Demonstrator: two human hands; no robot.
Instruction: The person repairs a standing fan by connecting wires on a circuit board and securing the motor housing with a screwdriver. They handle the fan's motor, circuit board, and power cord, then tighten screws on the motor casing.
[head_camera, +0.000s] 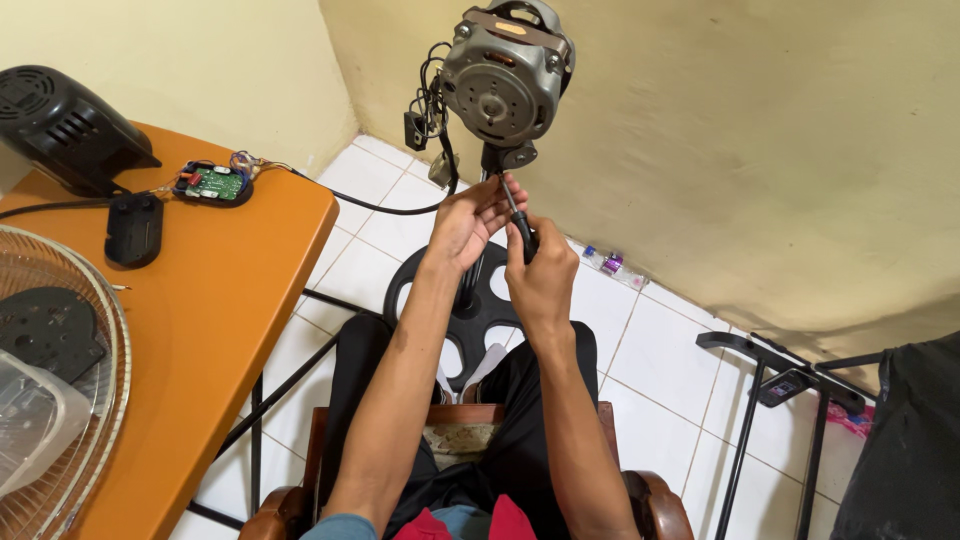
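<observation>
1. Fan motor (505, 75) bare on top of its stand pole, casing off; all places given from it.
2. Just below: right hand (540, 275), fingers wrapped tight round a black-handled screwdriver (516, 222), tip up at the neck bracket (508, 156).
3. Beside: left hand (468, 222), fingers pinching the shaft, steadying.
4. Step, judging: working a bracket screw. Next calls for firm upward pressure, straight alignment.
5. Far left: circuit board (215, 184) on the orange surface (215, 300).

Two hands, the left hand (468, 222) and right hand (540, 275), are working at one screwdriver (518, 222) under one fan motor (505, 72), upper centre. At the frame's left, one orange table (215, 300) is carrying one circuit board (216, 184), one fan grille (60, 400) and two black housing pieces.
</observation>
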